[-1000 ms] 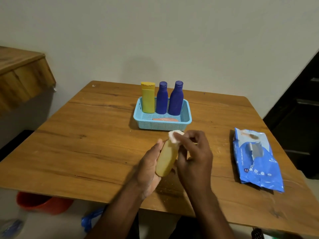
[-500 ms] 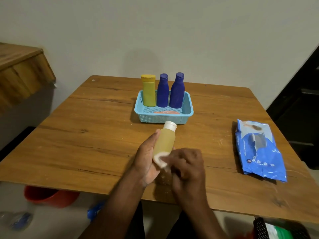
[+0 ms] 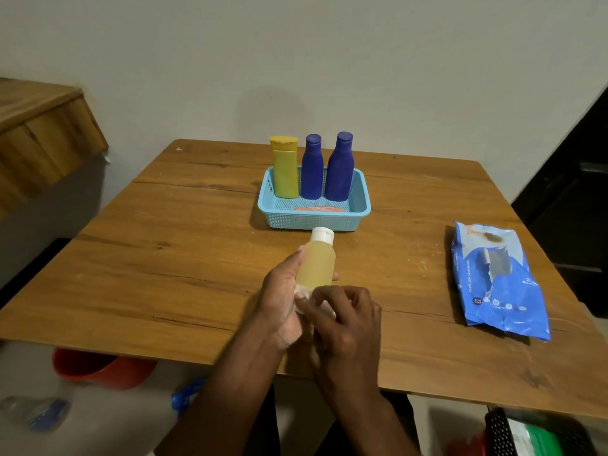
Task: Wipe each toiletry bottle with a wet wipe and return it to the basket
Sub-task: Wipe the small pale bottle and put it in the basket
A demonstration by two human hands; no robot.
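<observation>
Both forearms are bare, with no sleeves, rings or watch.

The amber bottle (image 3: 316, 264) loses its base behind the right hand (image 3: 345, 327) and the crumpled wet wipe (image 3: 304, 295), itself mostly covered by fingers. In the basket (image 3: 314, 220), a flat orange item (image 3: 319, 209) shows only a sliver above the front wall — what it is cannot be told. The print on the wipes pack (image 3: 496, 281) is too small to read. Below the tabotop's near edge, a red bucket (image 3: 98, 368) is half hidden — a blurred clear bottle (image 3: 34, 413) lies on the floor.
</observation>
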